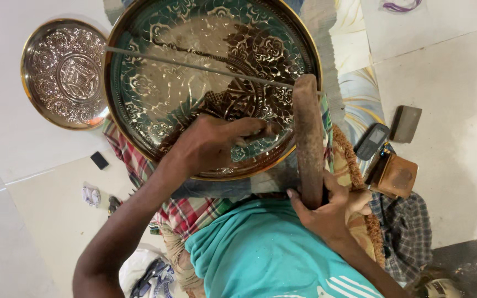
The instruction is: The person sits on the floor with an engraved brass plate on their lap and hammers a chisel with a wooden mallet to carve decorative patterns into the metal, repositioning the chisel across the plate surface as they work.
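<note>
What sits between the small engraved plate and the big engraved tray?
Head view: nothing. The small engraved plate lies on pale floor left of the big engraved tray; their rims nearly meet, and whether they touch or overlap is unclear.

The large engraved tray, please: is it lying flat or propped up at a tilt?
Cannot tell for sure: the large tray rests over the checked cloth, left hand pressing on it.
</note>
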`<state>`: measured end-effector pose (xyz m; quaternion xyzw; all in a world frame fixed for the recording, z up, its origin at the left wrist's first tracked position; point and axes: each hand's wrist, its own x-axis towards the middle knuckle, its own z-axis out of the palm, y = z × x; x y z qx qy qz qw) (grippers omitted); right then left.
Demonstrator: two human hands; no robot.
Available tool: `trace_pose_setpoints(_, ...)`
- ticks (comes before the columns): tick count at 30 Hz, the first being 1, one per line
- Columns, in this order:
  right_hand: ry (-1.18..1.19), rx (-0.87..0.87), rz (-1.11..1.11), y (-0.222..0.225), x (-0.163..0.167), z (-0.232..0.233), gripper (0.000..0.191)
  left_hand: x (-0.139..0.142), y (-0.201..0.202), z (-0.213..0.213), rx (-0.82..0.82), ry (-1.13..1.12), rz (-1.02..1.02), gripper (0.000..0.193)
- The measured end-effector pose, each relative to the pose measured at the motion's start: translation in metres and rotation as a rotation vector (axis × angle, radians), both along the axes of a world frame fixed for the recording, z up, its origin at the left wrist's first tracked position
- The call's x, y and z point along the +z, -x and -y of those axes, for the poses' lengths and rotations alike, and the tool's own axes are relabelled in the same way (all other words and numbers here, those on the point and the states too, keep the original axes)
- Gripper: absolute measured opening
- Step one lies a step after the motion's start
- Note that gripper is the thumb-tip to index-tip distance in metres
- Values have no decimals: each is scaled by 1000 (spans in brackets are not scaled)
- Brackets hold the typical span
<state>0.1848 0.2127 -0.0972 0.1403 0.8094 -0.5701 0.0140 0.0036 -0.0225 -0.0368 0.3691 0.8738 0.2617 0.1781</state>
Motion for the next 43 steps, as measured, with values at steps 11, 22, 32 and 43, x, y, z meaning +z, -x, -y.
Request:
trace_pose_setpoints(11, 98, -43, -229, 8, 19, -1, 34, -2, -2, 16, -100, -97, -38, 77)
trace_pose_setpoints(22, -97, 43, -29, 35, 42, -2, 33, -4, -5, 17, -113, -263, -44, 81)
trace_pose_setpoints(32, -14, 16, -105, 28, 23, -2, 30, 5, -4, 13, -127, -154, -3, 85)
trace_pose_setpoints(43, -259, 157, -159, 38, 32, -12, 34, -5, -2, 15, -156, -208, -44, 82)
